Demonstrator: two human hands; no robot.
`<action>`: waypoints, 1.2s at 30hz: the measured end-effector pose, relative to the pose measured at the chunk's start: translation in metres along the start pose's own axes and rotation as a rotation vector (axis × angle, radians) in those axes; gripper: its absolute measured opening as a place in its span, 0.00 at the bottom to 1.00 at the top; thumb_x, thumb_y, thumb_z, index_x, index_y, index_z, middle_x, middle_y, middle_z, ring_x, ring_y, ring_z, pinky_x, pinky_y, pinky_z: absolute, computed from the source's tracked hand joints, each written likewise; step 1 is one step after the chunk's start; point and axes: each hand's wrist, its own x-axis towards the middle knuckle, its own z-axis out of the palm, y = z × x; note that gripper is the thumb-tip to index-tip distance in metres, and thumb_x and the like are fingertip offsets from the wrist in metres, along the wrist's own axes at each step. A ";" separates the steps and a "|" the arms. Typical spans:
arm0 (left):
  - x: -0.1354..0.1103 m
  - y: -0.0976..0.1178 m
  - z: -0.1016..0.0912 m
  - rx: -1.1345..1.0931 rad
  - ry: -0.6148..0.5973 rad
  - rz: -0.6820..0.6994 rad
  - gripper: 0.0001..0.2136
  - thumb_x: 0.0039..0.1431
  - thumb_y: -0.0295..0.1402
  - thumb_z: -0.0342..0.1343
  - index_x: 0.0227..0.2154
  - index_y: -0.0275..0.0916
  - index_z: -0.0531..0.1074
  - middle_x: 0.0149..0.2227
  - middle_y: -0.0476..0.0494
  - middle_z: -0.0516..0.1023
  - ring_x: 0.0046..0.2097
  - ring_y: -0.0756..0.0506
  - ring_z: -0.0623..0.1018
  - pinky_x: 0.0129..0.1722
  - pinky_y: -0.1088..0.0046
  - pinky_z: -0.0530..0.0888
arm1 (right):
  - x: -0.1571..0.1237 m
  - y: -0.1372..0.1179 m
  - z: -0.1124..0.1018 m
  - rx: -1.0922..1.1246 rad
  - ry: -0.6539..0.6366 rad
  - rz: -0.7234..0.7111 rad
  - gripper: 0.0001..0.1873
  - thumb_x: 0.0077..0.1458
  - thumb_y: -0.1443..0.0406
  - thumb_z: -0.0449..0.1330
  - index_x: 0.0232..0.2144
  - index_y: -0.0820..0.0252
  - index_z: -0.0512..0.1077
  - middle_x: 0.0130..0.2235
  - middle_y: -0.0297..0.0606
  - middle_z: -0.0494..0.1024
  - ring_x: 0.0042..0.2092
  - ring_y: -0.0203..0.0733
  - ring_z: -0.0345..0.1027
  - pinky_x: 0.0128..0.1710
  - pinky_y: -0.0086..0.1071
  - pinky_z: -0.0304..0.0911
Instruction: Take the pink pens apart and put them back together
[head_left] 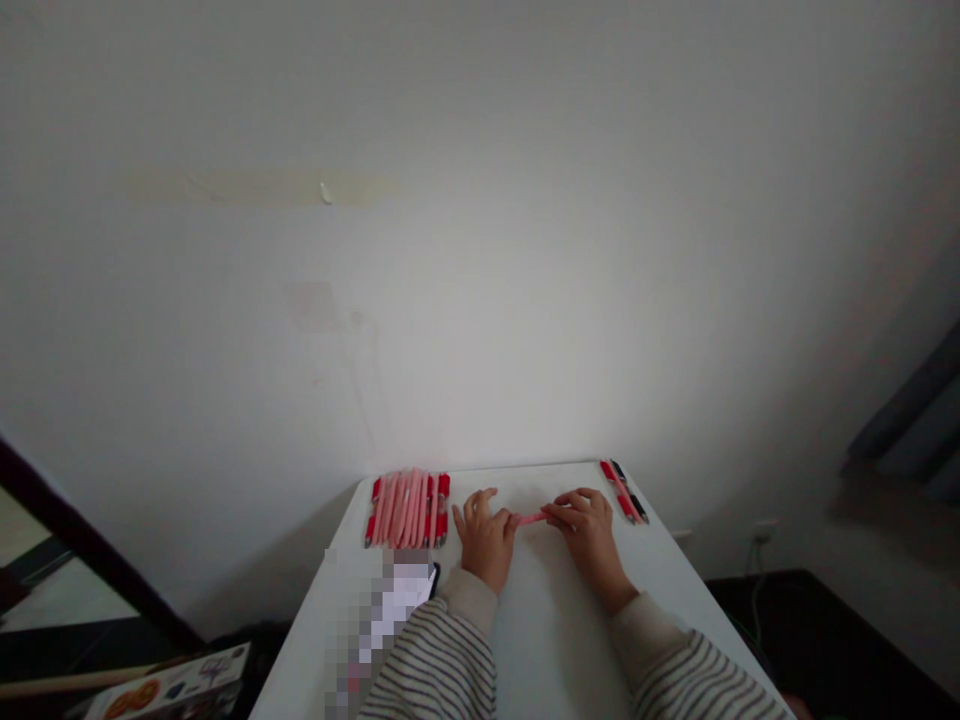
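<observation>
Between my two hands, low over the white table [551, 640], a slim pink pen [533, 518] lies crosswise. My left hand [486, 540] pinches its left end between thumb and forefinger, the other fingers spread away from it. The right end is in the closed fingertips of my right hand [589, 535], which cover it. Left of my left hand, a row of pink and red pens [407, 510] lies side by side, nearly parallel. A red pen [619, 492] and a black pen [631, 495] lie together beyond my right hand, near the right edge.
A phone [409, 595], partly blurred out, lies by my left forearm. The table's far edge meets a pale wall [510, 300]. At lower left is a printed box [176, 685]. A wall socket with a cord [763, 532] and dark cloth [915, 420] are on the right.
</observation>
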 end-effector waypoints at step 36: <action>-0.001 0.000 -0.001 -0.101 -0.003 0.034 0.06 0.49 0.35 0.61 0.32 0.48 0.74 0.53 0.47 0.67 0.58 0.40 0.62 0.60 0.42 0.50 | 0.001 -0.003 -0.003 -0.011 -0.030 -0.004 0.13 0.52 0.65 0.62 0.38 0.38 0.77 0.38 0.31 0.78 0.46 0.46 0.59 0.49 0.43 0.51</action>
